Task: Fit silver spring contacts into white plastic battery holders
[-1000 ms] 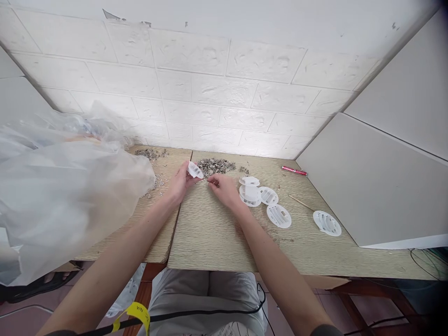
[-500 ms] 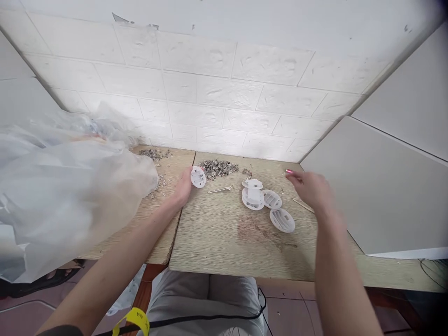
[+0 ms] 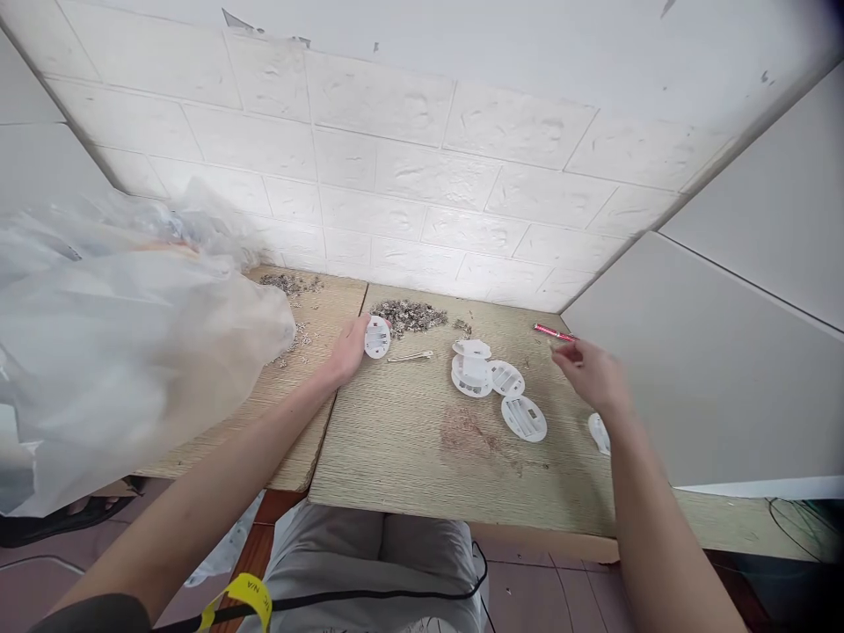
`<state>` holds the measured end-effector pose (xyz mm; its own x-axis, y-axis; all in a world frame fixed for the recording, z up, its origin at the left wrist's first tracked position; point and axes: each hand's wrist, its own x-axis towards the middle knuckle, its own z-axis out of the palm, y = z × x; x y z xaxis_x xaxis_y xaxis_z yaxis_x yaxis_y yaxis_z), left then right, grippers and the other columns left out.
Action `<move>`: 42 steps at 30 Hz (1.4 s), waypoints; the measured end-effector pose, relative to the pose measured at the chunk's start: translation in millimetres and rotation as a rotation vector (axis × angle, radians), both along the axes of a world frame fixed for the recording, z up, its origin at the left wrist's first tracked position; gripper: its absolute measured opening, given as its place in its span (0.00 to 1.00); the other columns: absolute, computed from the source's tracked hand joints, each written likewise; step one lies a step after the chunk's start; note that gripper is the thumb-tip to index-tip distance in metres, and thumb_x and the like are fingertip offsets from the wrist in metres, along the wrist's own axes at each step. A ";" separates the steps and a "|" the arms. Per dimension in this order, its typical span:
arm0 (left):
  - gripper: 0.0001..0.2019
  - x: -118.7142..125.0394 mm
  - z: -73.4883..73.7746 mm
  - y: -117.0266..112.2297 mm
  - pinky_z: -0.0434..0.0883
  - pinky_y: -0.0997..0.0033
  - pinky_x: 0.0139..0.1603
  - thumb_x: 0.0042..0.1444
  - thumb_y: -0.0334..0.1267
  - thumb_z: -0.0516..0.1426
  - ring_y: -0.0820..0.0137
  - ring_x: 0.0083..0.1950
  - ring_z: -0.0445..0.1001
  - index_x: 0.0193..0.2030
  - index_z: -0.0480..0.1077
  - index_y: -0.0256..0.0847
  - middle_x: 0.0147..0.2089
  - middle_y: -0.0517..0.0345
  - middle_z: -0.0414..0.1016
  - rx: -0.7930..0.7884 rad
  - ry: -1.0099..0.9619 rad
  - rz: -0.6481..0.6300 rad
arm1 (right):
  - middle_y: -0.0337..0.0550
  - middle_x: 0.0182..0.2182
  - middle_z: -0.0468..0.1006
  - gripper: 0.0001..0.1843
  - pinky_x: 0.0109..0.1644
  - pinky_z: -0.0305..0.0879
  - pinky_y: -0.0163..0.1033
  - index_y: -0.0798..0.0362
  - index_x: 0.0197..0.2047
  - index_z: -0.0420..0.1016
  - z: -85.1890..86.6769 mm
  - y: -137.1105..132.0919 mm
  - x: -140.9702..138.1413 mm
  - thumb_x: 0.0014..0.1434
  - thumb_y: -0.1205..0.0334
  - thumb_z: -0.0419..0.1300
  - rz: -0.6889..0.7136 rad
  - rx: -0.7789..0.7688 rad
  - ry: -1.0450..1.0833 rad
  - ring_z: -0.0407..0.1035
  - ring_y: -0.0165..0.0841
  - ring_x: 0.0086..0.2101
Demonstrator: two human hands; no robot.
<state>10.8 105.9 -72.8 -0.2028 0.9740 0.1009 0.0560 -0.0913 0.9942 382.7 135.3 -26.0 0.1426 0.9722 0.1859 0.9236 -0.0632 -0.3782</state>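
White disc (image 3: 377, 338): twelve o'clock from lap (image 3: 349, 549) | left hand (image 3: 349, 352) grips it | right hand (image 3: 597, 376): two o'clock, fingers pinched, contents unclear | I judge disc light, stiff, maybe brittle; I'd pinch its rim

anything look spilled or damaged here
Yes: a reddish-brown stain marks the table near the white discs, darker than the surrounding wood. Small metal bits lie strewn beside the plastic bag, apart from the main heap. High on the wall, a dark chipped-looking patch breaks the white.
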 end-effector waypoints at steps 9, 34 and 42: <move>0.19 6.7 8.3 -11.4 0.63 0.72 0.27 0.59 0.46 0.48 0.67 0.28 0.68 0.28 0.75 0.39 0.25 0.54 0.73 0.036 0.149 -0.097 | 0.45 0.35 0.75 0.12 0.37 0.64 0.41 0.52 0.42 0.75 -22.7 -28.9 -178.4 0.63 0.60 0.52 0.769 -0.035 0.473 0.68 0.33 0.31; 0.16 15.8 -2.5 -3.9 0.58 0.69 0.31 0.60 0.42 0.44 0.70 0.29 0.63 0.23 0.60 0.41 0.24 0.60 0.65 0.163 0.423 -0.032 | 0.44 0.38 0.77 0.14 0.34 0.58 0.36 0.50 0.44 0.80 -47.7 -43.4 -215.3 0.66 0.62 0.52 0.527 0.147 0.107 0.70 0.33 0.34; 0.15 17.6 -1.3 -4.6 0.56 0.69 0.30 0.60 0.40 0.45 0.70 0.28 0.62 0.22 0.58 0.41 0.24 0.61 0.63 0.147 0.417 -0.029 | 0.45 0.37 0.76 0.16 0.30 0.54 0.35 0.52 0.44 0.79 -43.0 -47.5 -221.1 0.68 0.64 0.49 0.517 0.175 -0.014 0.69 0.32 0.32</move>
